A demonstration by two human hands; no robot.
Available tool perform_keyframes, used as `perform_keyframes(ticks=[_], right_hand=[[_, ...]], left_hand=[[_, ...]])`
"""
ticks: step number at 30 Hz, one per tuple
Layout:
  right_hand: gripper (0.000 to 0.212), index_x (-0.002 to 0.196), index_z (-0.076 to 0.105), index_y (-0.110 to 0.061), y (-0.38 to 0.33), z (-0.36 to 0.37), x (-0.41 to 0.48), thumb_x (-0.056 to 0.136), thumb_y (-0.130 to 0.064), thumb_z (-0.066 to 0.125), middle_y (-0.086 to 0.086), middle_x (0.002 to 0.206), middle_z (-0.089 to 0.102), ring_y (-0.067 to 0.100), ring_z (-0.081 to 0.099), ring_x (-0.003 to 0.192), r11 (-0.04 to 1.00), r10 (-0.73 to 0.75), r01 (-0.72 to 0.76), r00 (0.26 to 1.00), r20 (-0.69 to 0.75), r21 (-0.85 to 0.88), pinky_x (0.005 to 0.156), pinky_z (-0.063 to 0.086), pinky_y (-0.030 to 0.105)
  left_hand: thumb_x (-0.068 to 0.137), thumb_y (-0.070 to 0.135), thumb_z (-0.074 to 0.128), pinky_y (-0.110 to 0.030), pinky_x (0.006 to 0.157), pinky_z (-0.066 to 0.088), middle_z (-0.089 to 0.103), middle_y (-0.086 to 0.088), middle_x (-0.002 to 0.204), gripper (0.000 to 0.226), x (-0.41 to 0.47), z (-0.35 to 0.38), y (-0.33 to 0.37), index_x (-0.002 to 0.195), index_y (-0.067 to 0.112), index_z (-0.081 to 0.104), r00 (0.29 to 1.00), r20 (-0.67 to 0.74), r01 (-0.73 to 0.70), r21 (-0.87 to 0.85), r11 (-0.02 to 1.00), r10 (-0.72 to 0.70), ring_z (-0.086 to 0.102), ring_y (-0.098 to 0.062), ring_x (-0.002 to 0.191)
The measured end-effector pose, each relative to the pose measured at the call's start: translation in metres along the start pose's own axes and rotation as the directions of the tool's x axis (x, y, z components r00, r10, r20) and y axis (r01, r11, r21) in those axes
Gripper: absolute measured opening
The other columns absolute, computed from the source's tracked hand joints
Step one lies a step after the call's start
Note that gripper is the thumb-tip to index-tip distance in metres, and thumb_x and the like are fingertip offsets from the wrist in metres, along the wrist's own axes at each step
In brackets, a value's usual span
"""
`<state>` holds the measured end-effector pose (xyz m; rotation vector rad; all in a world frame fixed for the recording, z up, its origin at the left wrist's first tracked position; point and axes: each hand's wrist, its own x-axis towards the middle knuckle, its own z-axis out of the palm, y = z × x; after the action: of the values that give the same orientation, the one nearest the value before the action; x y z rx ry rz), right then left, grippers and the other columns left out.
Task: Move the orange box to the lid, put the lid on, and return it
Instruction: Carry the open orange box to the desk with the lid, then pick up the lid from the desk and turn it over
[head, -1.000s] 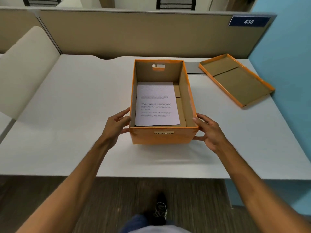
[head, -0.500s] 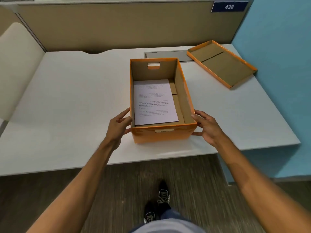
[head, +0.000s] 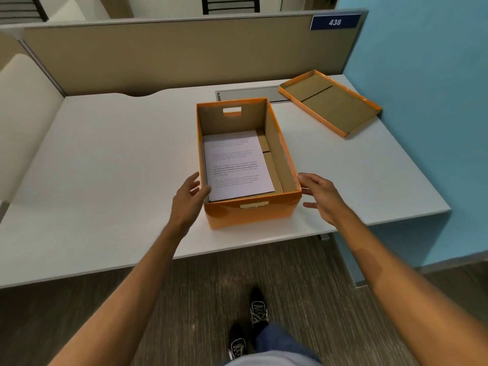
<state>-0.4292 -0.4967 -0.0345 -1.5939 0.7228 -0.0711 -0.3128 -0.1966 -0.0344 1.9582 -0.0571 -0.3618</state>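
Note:
The orange box (head: 250, 213) stands open on the white desk (head: 118, 159), near its front edge, with a printed sheet (head: 237, 165) lying flat inside. Its orange lid (head: 330, 101) lies upside down at the desk's back right corner, apart from the box. My left hand (head: 188, 198) is at the box's near left corner with fingers spread and the thumb touching the rim. My right hand (head: 320, 196) is at the near right corner, fingers apart, with only the fingertips close to the wall. Neither hand grips the box.
A beige partition (head: 171, 54) closes the back of the desk and a blue wall (head: 422, 101) its right side. A grey cable cover (head: 245, 92) sits between box and partition. A padded panel (head: 23, 114) stands at left. My shoes (head: 258, 310) are on the floor below.
Both hands were pressed flat on the box's sides; now their fingers have spread and eased off the walls. The view has pulled back, showing more floor.

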Motion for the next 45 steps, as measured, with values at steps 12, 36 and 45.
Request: perform_keyframes(ticks=[12, 36, 45], right_hand=[[0.042, 0.131, 0.061, -0.019, -0.007, -0.050, 0.009, 0.093, -0.037, 0.064, 0.004, 0.125, 0.065, 0.016, 0.059, 0.114, 0.931, -0.271, 0.238, 0.959, -0.087, -0.275, 0.096, 0.049, 0.031], [0.031, 0.122, 0.065, -0.014, -0.034, -0.259, 0.142, 0.093, -0.024, 0.067, 0.004, 0.115, 0.067, 0.013, 0.060, 0.100, 0.822, -0.421, 0.360, 0.906, -0.047, -0.441, 0.078, 0.043, 0.016], [0.027, 0.116, 0.068, -0.013, -0.030, -0.271, 0.227, 0.091, -0.024, 0.067, 0.005, 0.108, 0.069, 0.014, 0.062, 0.096, 0.902, -0.278, 0.203, 0.948, -0.153, -0.381, 0.071, 0.045, 0.016]], left_hand=[[0.093, 0.035, 0.062, -0.051, 0.118, 0.029, 0.032, -0.007, 0.160, 0.063, -0.020, 0.063, 0.078, 0.148, 0.017, 0.039, 0.918, 0.045, -0.384, 0.348, 0.855, 0.394, 0.030, -0.027, 0.146], [0.091, 0.033, 0.063, -0.045, 0.104, 0.045, 0.048, -0.008, 0.148, 0.053, 0.041, 0.337, 0.216, 0.140, 0.015, 0.051, 0.950, 0.144, -0.295, 0.126, 0.947, 0.277, 0.049, -0.024, 0.132], [0.087, 0.021, 0.071, -0.051, 0.098, 0.052, 0.053, -0.017, 0.139, 0.063, 0.139, 0.405, 0.209, 0.143, 0.012, 0.044, 0.952, 0.285, 0.176, -0.206, 0.963, -0.113, 0.056, -0.032, 0.121]])
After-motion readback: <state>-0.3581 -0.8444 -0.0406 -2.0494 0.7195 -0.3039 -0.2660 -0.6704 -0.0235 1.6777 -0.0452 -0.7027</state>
